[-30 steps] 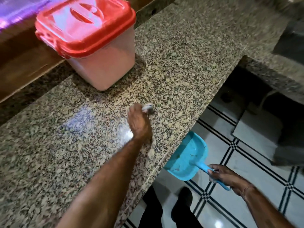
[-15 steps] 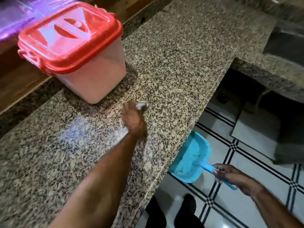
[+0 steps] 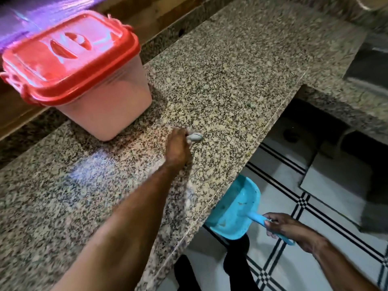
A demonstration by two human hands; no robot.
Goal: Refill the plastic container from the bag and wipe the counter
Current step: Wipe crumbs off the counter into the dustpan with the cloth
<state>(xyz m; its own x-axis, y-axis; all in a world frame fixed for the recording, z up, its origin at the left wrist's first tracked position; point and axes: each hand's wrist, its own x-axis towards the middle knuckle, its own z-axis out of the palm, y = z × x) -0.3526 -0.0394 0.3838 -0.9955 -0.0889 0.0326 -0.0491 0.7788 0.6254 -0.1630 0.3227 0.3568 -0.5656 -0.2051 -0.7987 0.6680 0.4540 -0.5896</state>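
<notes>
Left hand [image 3: 177, 149]: closed on small grey cloth [image 3: 195, 137], pressed to counter [image 3: 231, 70].
Container [image 3: 84, 76]: lid on, up-left of cloth, apart.
Right hand [image 3: 287, 229]: gripping dustpan [image 3: 237, 208] handle, below counter edge.

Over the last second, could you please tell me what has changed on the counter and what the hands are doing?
Little has changed. The left hand keeps its grip on the small whitish wad and has shifted only slightly over the granite counter, mid-wipe. The right hand still holds the blue dustpan under the counter edge. The red-lidded container stays closed in place; its apparent drift is camera movement.
</notes>
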